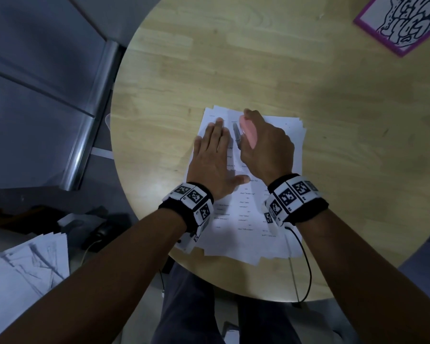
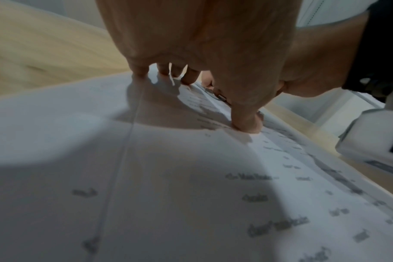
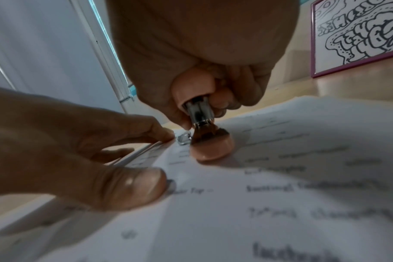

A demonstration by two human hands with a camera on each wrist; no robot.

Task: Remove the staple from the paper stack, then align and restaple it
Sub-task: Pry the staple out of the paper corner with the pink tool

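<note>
A stack of printed white paper (image 1: 258, 214) lies unevenly fanned on the round wooden table (image 1: 333, 108). My left hand (image 1: 214, 155) lies flat on the stack's left part, with its fingers straight and its thumb (image 3: 132, 184) pressing the top sheet (image 3: 280, 195). My right hand (image 1: 266, 147) grips a pink stapler (image 1: 249, 131) near the stack's top edge. In the right wrist view the stapler (image 3: 204, 127) stands hinged open: its pink base rests on the paper and its metal arm rises into my fist. A small metal piece (image 3: 183, 139) lies beside the base.
A purple-framed line drawing (image 1: 402, 21) lies at the table's far right. Loose sheets (image 1: 23, 269) sit on a lower surface at my left, past the table's edge, near a dark object (image 1: 102, 232). A black cable (image 1: 305, 264) hangs from my right wristband.
</note>
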